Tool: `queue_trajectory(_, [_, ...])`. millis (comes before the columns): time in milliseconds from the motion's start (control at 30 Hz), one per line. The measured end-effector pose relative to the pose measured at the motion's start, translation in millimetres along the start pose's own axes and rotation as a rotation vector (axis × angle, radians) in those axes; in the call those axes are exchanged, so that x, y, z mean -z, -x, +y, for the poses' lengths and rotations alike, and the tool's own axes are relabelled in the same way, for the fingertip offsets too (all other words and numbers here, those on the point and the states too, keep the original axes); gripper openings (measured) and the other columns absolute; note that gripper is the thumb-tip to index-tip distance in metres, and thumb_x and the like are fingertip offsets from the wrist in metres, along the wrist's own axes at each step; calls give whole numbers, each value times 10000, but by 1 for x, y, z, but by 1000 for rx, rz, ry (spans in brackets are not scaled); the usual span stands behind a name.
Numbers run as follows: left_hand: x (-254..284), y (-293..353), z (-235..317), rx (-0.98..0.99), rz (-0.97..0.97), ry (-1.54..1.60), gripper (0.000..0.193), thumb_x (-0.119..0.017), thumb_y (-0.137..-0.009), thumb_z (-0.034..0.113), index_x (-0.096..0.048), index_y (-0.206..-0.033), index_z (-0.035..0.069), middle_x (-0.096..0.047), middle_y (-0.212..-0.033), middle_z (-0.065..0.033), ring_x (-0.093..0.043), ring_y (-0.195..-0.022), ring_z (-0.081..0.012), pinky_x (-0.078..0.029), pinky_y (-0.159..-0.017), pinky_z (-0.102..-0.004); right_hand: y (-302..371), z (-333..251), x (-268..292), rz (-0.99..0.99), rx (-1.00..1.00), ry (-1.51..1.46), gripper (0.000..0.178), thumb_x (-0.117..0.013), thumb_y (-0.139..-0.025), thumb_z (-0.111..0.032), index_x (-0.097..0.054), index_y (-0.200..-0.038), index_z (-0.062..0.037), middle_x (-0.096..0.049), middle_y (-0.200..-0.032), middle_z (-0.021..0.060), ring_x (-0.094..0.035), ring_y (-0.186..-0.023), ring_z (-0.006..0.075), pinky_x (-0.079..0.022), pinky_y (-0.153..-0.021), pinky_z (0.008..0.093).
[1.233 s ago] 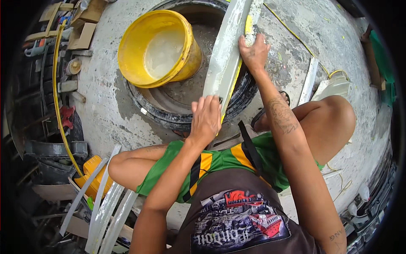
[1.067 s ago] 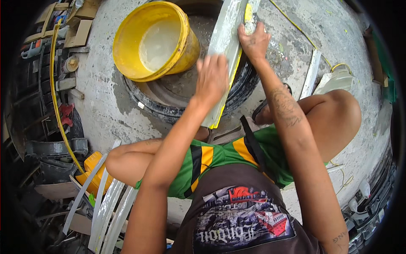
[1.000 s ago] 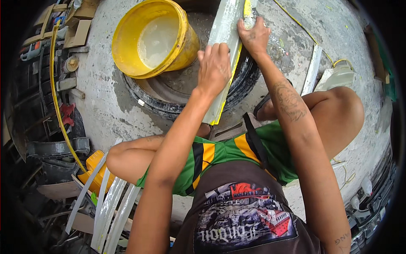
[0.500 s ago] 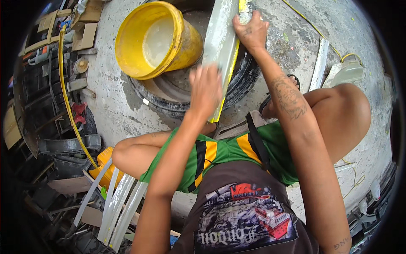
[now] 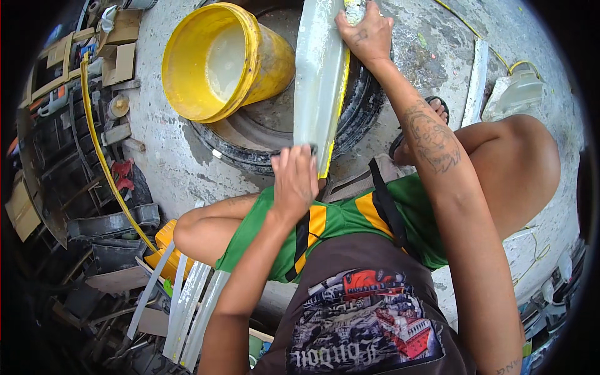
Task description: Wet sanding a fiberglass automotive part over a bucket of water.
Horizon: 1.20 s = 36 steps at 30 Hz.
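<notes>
A long pale grey panel [image 5: 319, 78] with a yellow edge lies across a black tyre [image 5: 367, 106], its near end pointing toward my lap. My right hand [image 5: 367, 34] grips the panel's yellow edge near the far end. At the near end, my left hand [image 5: 295, 182] presses down with bent fingers. A small dark bit of something shows at those fingertips, its kind hidden by the hand. Left of the panel, a yellow bucket [image 5: 270, 69] leans on the tyre with its mouth toward me and cloudy liquid inside.
Cardboard boxes [image 5: 119, 65], black plastic parts [image 5: 112, 222] and a curved yellow strip [image 5: 100, 144] crowd the left side. Several pale strips [image 5: 187, 306] lie beside my left knee. On the right are a white strip [image 5: 476, 84], a clear plastic cover [image 5: 522, 94] and a yellow cord [image 5: 459, 20].
My left hand has slid along the panel toward me, to its near end. My right hand keeps its grip on the far part. The view has shifted slightly.
</notes>
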State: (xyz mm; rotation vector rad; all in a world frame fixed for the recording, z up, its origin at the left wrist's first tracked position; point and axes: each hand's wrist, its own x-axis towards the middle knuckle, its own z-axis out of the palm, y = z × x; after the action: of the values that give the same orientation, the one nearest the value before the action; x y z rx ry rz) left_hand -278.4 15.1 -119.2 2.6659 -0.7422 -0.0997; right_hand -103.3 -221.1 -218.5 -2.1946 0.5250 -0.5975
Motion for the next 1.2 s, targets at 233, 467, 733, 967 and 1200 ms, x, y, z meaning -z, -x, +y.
queue_trajectory(233, [-9, -109, -20, -138, 119, -33, 257, -603, -951, 69, -541, -1191, -1, -611, -1010, -210, -577, -939, -403, -404, -826, -502, -8, 18, -13, 66, 215, 16, 712, -715, -832, -537, -612, -1122, 105, -728, -902, 282, -705, -904, 445, -433, -1009, 480])
queue_trajectory(467, [11, 0, 0, 167, 302, 386, 387, -630, -992, 146, -503, -1318, -21, -640, -1177, -270, -610, -1112, -437, -430, -968, -492, -18, 23, -12, -133, -12, -38, 849, -671, -863, -662, -646, -1167, 130, -702, -975, 365, -699, -997, 495, -506, -970, 505])
queue_trajectory(733, [-5, 36, 7, 51, 121, 52, 305, -641, -939, 94, -556, -1197, -43, -599, -1039, -215, -567, -922, -390, -401, -811, -486, -23, 40, -28, 104, 61, 130, 799, -679, -839, -609, -636, -1218, 93, -719, -1034, 319, -680, -1080, 438, -350, -1112, 489])
queue_trajectory(967, [-5, -48, 1, 18, 49, 13, 250, -606, -950, 62, -558, -1178, -27, -576, -1012, -204, -559, -945, -377, -394, -812, -479, -14, 9, -23, 29, -58, -189, 593, -722, -832, -314, -574, -1257, 72, -658, -1105, 356, -614, -1071, 518, -461, -998, 539])
queue_trajectory(1200, [-2, 12, -1, 38, 81, -13, 222, -629, -929, 69, -565, -1131, 8, -580, -1003, -177, -546, -921, -368, -379, -798, -494, -14, -2, -21, 147, 48, -165, 625, -725, -850, -324, -568, -1333, 40, -669, -1171, 321, -632, -1113, 482, -491, -991, 510])
